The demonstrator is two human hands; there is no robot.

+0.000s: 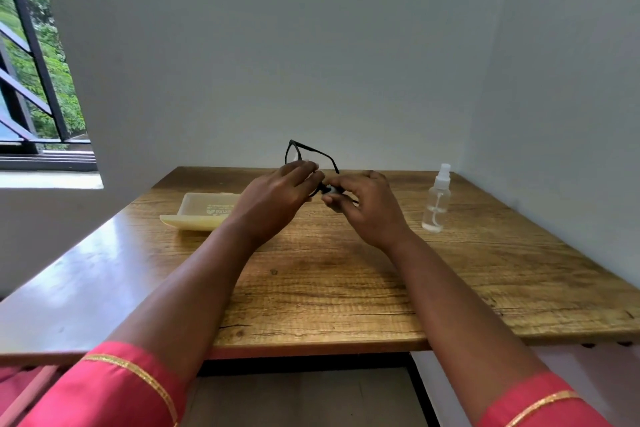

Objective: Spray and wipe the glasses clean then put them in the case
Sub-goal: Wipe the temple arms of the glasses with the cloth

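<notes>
At frame centre, your left hand [277, 198] and right hand [363, 204] pinch the thin black-framed glasses [311, 158], apparently through cloth, above the wooden tabletop [329, 281].

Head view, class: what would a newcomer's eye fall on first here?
First, the black glasses held up over the middle of the wooden table, gripped by the left hand and right hand. Next, the clear spray bottle upright at the right, and the pale yellow case lying at the left.
</notes>
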